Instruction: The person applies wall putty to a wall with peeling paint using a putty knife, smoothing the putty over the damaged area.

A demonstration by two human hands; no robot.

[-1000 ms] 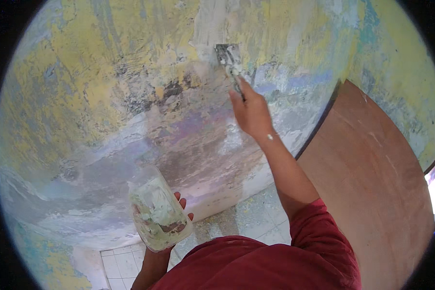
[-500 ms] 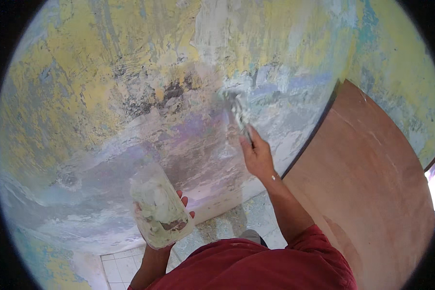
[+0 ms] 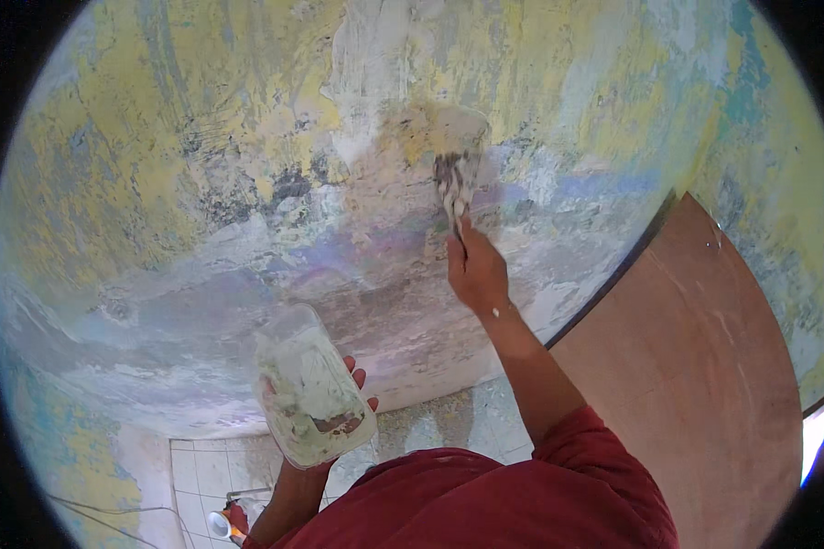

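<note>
My right hand [image 3: 481, 273] grips a putty knife [image 3: 451, 188] by its handle. Pale putty is smeared on the blade, which lies against or very near the patchy wall [image 3: 247, 156]; contact cannot be made out. Lower down, my left hand [image 3: 361, 380] supports a clear plastic tub [image 3: 295, 316] from below and behind, fingertips showing past its right edge. Whitish-green putty [image 3: 307, 366] coats the inside of the tub, with a brownish bare spot near its lower end. Worn yellow, blue, grey and lilac layers cover the wall, and a smooth beige-grey patch surrounds the knife.
A large brown board [image 3: 687, 366] leans at the right, its dark edge close to the wall. Light floor tiles [image 3: 206, 471] run along the wall's foot. An orange and white object [image 3: 233, 520] lies at the lower left, beside thin cables [image 3: 110, 509].
The putty knife has shifted across the wall, its blade now on the beige patch. My view has moved, bringing the orange and white object and the cables into sight. Both holds stay the same.
</note>
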